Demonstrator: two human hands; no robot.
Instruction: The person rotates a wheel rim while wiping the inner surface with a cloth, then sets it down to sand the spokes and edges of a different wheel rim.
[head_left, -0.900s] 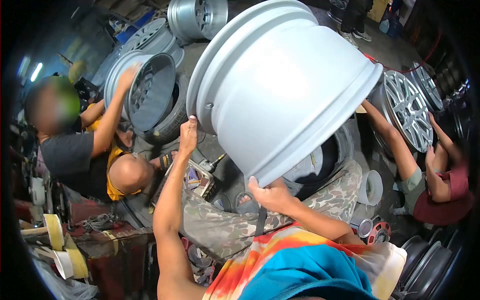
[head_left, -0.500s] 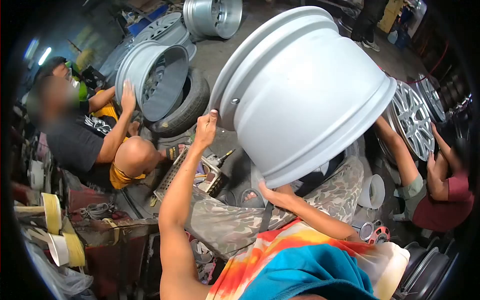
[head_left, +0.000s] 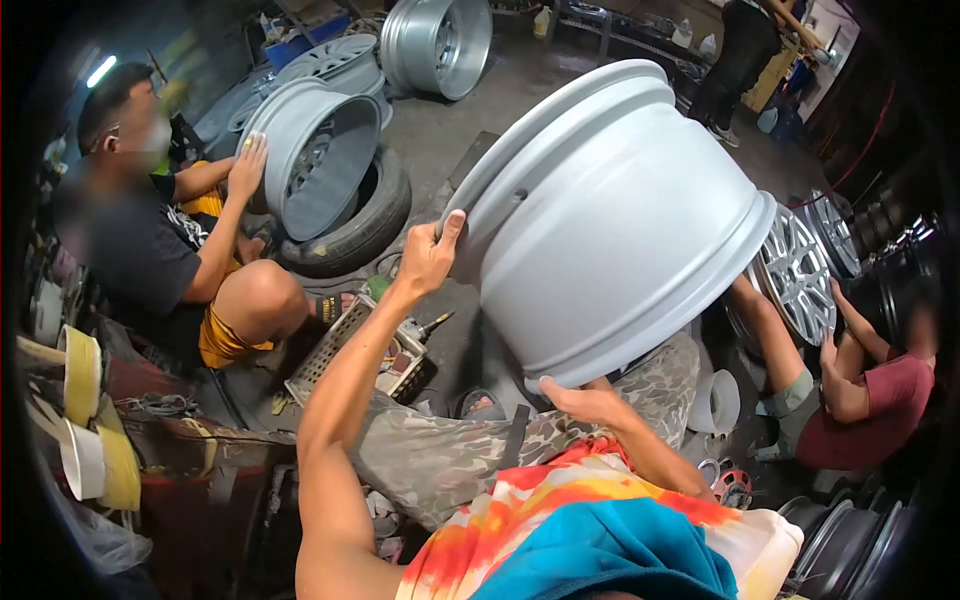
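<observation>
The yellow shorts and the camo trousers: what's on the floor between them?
A crate with bits and pieces in it. The head view shows it, partly hidden behind the camera wearer's left arm.

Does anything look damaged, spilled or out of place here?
Nothing clearly stands out. The gray wheel rim is tilted, but the left hand and right hand hold it. Its small dark hole looks like a valve hole, not damage. No spill shows.

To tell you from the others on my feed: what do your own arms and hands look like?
Left hand and right hand: no gloves, rings or watch visible. Left forearm and right forearm uncovered; shirt tie-dyed red, orange, yellow and white.
</observation>
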